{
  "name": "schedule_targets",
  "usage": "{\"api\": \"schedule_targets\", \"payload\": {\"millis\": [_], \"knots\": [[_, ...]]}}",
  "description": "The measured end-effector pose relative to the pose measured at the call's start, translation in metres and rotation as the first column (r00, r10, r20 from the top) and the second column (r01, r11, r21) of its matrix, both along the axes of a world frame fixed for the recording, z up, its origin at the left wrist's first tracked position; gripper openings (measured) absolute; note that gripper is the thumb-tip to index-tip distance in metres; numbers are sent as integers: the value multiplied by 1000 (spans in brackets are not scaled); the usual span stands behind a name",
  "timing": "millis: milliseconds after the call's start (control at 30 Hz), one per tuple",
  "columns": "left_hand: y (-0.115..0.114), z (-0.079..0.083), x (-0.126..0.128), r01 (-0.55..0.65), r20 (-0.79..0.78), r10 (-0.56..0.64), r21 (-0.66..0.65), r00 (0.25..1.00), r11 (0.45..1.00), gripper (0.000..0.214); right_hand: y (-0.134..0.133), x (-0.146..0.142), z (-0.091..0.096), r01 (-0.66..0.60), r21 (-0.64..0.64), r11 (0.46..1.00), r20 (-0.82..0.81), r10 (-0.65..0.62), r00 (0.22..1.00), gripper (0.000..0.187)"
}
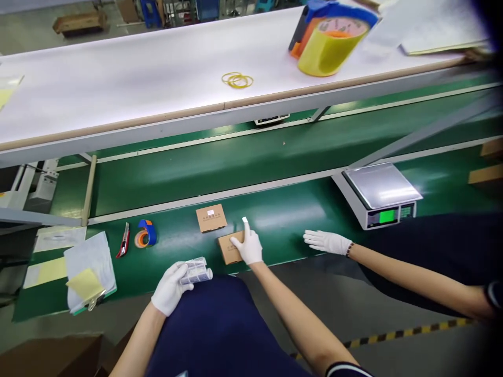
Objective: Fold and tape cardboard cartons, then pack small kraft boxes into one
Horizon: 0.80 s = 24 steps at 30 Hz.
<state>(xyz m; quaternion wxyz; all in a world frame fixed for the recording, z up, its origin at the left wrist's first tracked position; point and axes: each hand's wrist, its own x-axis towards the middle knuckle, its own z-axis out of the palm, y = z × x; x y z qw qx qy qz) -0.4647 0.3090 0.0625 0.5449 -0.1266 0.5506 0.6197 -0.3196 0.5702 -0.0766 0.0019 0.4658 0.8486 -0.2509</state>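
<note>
My left hand [172,287], in a white glove, is closed around a curled sheet of labels [196,270] on clear backing, just over the bench's front edge. My right hand [250,246], gloved too, grips a small brown cardboard box [229,248] by its right side, with the thumb over the top. Its index finger stretches forward, and a small white piece, seemingly a label, sits at the fingertip [245,220]. Behind it and to the left lies a second small cardboard box [211,218] bearing a white label.
On the green bench [173,230] are a tape dispenser [145,234], a red utility knife [123,241] and a clipboard with papers [89,269]. A co-worker's gloved hand [328,242] is at right, near a digital scale [383,193]. A raised white shelf [137,78] holds yellow tape [330,47] and rubber bands [237,80].
</note>
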Motion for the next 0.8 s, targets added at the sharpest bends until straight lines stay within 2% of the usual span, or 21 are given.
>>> {"api": "schedule_targets", "payload": {"millis": [67, 133, 200, 367, 400, 533, 600, 700, 800], "knots": [[-9, -4, -6, -1, 1, 1, -2, 1000, 1000, 31, -33, -20, -3, -7, -29, 1000, -53, 5, 999, 97], [-16, -6, -12, 2, 2, -2, 3, 1000, 1000, 31, -50, -38, -6, 5, -48, 999, -69, -8, 998, 97], [-22, -7, -18, 2, 1, -2, 11, 1000, 1000, 31, -53, -52, -7, 16, -61, 998, -68, -21, 997, 96], [-31, -4, -30, -1, 7, 1, 14, 1000, 1000, 31, -40, -71, 1, 21, -59, 998, -102, -27, 994, 93], [-33, -3, -32, -5, 9, 5, 14, 1000, 1000, 31, -38, -72, 4, 12, -38, 999, -123, -17, 992, 86], [-36, -2, -37, -17, 10, 16, 24, 1000, 1000, 30, -27, -66, 21, -58, 20, 998, -263, 62, 963, 32], [-36, -2, -39, -19, 15, 19, 29, 1000, 999, 31, -22, -60, 26, -106, -79, 991, -305, 77, 949, 28], [-33, -4, -41, -26, 22, 25, 24, 999, 999, 32, -17, -53, 28, -156, -293, 943, -291, 68, 954, 22], [-29, -6, -43, -15, 26, 15, 20, 1000, 1000, 31, -16, -55, 22, -149, -375, 915, -260, 51, 964, 18]]}}
